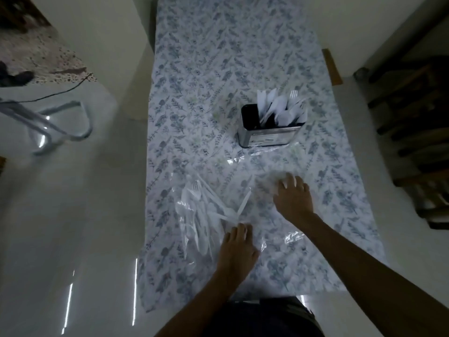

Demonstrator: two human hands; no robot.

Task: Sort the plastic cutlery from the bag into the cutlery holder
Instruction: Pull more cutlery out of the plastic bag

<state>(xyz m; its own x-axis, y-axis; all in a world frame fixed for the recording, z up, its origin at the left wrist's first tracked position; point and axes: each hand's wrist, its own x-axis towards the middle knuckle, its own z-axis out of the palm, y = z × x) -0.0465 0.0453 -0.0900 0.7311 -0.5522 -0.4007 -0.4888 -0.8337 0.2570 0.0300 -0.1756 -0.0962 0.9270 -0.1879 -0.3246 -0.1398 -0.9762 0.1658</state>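
A clear plastic bag (192,222) lies on the floral tablecloth at the near left, with several white plastic forks, spoons and knives (213,210) in and on it. My left hand (237,249) rests palm down on the bag's right edge, fingers spread, gripping nothing. My right hand (292,195) lies further right and forward, fingers spread on the cloth over a faint sheet of clear plastic. The metal cutlery holder (267,137) stands behind it; its right compartments hold white cutlery (279,109), the left one looks dark and bare.
The floral tablecloth (206,81) covers a long narrow table running away from me. A chrome chair frame (48,122) stands on the glossy floor to the left. Dark wooden furniture (413,117) lines the right side.
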